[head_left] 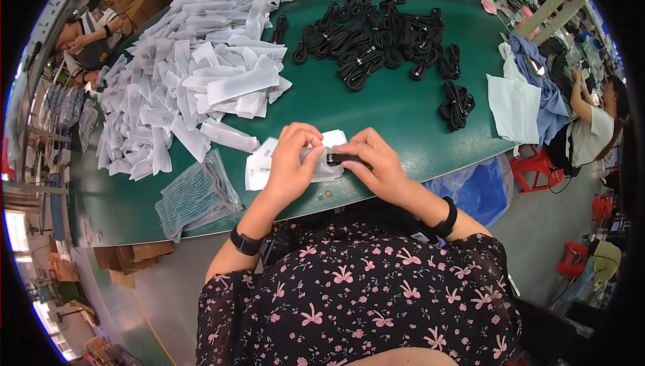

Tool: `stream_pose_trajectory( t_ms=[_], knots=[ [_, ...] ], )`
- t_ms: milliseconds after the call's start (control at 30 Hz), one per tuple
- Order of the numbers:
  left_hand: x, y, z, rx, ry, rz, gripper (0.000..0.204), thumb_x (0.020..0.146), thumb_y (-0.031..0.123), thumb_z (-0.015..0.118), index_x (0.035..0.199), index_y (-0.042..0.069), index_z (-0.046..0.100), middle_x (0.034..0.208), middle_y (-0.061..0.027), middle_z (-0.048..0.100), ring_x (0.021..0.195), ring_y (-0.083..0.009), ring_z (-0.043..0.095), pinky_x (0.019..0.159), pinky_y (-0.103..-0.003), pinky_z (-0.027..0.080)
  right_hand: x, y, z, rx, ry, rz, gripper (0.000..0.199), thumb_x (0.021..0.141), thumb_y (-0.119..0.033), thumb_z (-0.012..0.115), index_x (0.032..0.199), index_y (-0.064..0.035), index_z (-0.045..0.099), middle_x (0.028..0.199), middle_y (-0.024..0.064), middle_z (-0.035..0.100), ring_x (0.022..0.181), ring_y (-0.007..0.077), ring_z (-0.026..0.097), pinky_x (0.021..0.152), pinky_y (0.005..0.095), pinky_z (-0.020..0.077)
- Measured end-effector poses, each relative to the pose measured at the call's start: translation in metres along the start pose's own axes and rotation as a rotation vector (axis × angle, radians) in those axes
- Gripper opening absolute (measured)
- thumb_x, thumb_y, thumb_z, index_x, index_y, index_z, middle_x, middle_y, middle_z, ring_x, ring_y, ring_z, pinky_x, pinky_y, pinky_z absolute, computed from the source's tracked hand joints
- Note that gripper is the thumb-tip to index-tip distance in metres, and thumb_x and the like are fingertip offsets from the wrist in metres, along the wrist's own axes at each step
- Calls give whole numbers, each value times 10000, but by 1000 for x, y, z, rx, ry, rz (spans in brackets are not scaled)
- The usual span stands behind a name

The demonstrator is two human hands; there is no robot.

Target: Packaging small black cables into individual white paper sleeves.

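My left hand pinches a small translucent white bag at its open end, just above the near edge of the green table. My right hand holds a coiled black cable at the mouth of that bag, the two hands touching. Under them lie a few flat white bags. Both wrists wear black bands.
A big heap of filled white bags covers the table's left. Several bundled black cables lie at the back right, one apart. A grey mesh pouch sits front left. White and blue cloths hang off the right edge; other people work nearby.
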State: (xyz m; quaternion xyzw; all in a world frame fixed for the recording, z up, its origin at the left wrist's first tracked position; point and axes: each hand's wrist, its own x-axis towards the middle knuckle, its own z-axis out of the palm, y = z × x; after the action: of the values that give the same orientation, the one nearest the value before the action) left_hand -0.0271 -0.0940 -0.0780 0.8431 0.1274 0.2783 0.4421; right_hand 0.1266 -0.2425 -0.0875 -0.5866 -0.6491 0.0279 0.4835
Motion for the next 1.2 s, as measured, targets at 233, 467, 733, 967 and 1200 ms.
stream_pose_trajectory(
  t_ms=[233, 467, 733, 967, 1200],
  knots=[
    [11, 4, -18, -329, -62, -199, 93, 933, 84, 609, 897, 22, 550, 1111, -58, 537, 925, -92, 496, 822, -241, 422, 19, -5, 7, 118, 266, 153, 285, 805, -45, 776, 953, -3, 535, 848, 55, 537, 574, 100, 500, 525, 242, 436],
    [14, 2, -11, -294, -51, -133, 110, 954, 121, 598, 922, 24, 557, 1129, -57, 539, 973, -90, 510, 862, -231, 421, 25, -9, 9, 224, 109, 394, 280, 797, 1, 767, 1016, -10, 592, 1058, 82, 567, 740, 83, 537, 628, 216, 464],
    [24, 2, -19, -967, -81, -464, 172, 973, 145, 583, 1045, -9, 608, 1118, -77, 597, 962, -132, 576, 891, -273, 461, 40, -12, 2, 217, -50, 101, 411, 777, 19, 749, 1170, -39, 647, 1194, 119, 520, 846, 152, 604, 720, 260, 517],
    [28, -8, -18, -1103, -92, -525, 299, 964, 183, 611, 1139, -59, 589, 1091, -106, 640, 987, -135, 600, 893, -278, 474, 45, -1, 4, 274, -98, -47, 333, 792, 31, 720, 1114, -22, 656, 1154, 132, 544, 893, 200, 623, 746, 299, 533],
    [27, -5, -23, -1056, -76, -489, 309, 953, 196, 631, 1142, -48, 608, 1105, -98, 643, 994, -171, 620, 912, -333, 492, 38, -2, 5, 633, -23, 265, 173, 871, 31, 628, 1042, 20, 604, 1065, 80, 565, 897, 157, 610, 737, 271, 509]
  ],
)
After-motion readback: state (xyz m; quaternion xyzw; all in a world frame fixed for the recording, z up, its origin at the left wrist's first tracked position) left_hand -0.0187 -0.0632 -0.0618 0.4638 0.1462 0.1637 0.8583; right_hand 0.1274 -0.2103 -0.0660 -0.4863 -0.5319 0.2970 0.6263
